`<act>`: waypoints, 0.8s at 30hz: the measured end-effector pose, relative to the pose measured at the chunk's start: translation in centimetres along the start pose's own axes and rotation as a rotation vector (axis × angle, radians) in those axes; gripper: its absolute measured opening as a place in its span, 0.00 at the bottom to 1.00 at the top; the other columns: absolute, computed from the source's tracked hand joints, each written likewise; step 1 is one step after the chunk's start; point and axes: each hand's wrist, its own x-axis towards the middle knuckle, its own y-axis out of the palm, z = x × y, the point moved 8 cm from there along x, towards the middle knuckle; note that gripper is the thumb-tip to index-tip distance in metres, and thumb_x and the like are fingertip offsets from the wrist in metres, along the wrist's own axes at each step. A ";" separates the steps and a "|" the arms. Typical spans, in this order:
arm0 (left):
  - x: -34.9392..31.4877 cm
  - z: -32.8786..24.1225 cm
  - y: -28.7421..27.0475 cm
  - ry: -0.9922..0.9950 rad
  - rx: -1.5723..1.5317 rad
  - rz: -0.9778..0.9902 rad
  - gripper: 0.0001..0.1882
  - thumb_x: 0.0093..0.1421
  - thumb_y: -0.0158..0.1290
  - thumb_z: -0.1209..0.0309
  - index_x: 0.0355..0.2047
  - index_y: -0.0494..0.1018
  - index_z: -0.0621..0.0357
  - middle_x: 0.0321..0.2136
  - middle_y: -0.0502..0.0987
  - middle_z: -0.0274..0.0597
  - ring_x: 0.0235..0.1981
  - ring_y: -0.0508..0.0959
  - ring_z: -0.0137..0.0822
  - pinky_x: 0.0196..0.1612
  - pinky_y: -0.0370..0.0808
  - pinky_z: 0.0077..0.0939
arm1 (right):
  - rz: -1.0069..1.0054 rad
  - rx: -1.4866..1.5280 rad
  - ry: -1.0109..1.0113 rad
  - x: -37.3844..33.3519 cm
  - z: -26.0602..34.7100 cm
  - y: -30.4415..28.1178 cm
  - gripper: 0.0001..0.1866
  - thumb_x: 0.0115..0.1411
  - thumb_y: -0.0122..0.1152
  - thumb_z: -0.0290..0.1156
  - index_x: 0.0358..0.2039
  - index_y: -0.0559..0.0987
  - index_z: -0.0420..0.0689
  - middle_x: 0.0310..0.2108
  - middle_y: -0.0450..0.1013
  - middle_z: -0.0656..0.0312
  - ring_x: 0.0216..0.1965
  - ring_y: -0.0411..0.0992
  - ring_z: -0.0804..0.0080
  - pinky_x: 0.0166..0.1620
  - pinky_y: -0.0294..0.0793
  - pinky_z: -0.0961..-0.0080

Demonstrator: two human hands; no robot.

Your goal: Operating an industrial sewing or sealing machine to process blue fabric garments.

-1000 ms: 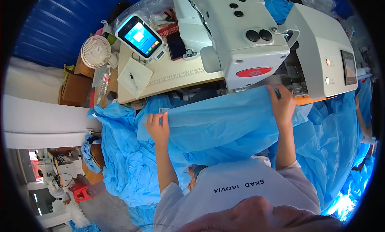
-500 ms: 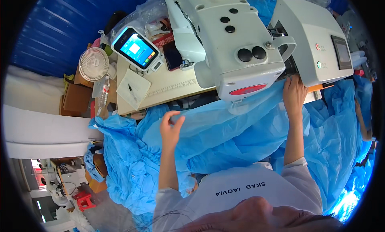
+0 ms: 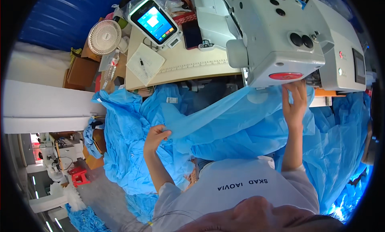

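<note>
A sheet of thin, see-through blue fabric (image 3: pixel 224 124) stretches between my hands and runs under the head of a white sewing machine (image 3: pixel 276 51). My left hand (image 3: pixel 155 138) is closed on the fabric's left edge, thumb against the fingers. Beside the machine head, at its front right, my right hand (image 3: pixel 294 101) rests on the fabric with fingers extended and slightly apart; its fingertips reach close to the machine and are partly hidden. The needle area is concealed by the machine head.
A heap of blue fabric (image 3: pixel 128 152) lies at the left, with more blue fabric (image 3: pixel 337 140) at the right. On the table (image 3: pixel 188 73) are a lit control screen (image 3: pixel 154 21), a phone (image 3: pixel 192 34) and paper with a pen (image 3: pixel 145 63). A fan (image 3: pixel 104 36) and bottle (image 3: pixel 110 69) stand left.
My left hand has moved left and toward me, closing on the fabric edge and drawing it taut. My right hand stays near the machine. The whole view has shifted somewhat.
</note>
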 end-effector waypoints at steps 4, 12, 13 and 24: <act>-1.8 -1.6 -1.7 0.154 -0.030 -0.231 0.06 0.55 0.57 0.71 0.26 0.76 0.61 0.22 0.75 0.34 0.23 0.72 0.23 0.28 0.66 0.17 | -0.004 -0.035 0.199 0.6 0.3 0.7 0.15 0.54 0.62 0.28 0.39 0.72 0.36 0.36 0.71 0.50 0.39 0.68 0.50 0.44 0.67 0.63; 2.4 -4.3 -5.1 0.455 0.060 -0.707 0.08 0.59 0.52 0.73 0.36 0.77 0.65 0.29 0.76 0.37 0.29 0.73 0.26 0.36 0.71 0.20 | 0.568 0.115 0.452 -0.6 1.0 6.6 0.25 0.52 0.65 0.45 0.38 0.73 0.35 0.38 0.73 0.46 0.42 0.70 0.47 0.41 0.71 0.62; 3.6 -4.6 -5.0 0.513 0.084 -0.719 0.08 0.58 0.53 0.74 0.36 0.77 0.66 0.31 0.77 0.38 0.29 0.73 0.26 0.37 0.71 0.20 | 0.397 0.177 0.417 0.3 1.6 5.8 0.25 0.52 0.65 0.45 0.39 0.73 0.35 0.38 0.73 0.46 0.41 0.70 0.45 0.42 0.71 0.61; 6.9 -2.5 0.2 0.096 -0.076 -0.189 0.07 0.52 0.59 0.73 0.30 0.78 0.63 0.33 0.78 0.36 0.31 0.74 0.26 0.30 0.68 0.18 | 0.596 0.241 0.743 -8.2 -7.8 1.4 0.13 0.55 0.62 0.34 0.36 0.78 0.38 0.30 0.75 0.53 0.33 0.72 0.71 0.39 0.70 0.79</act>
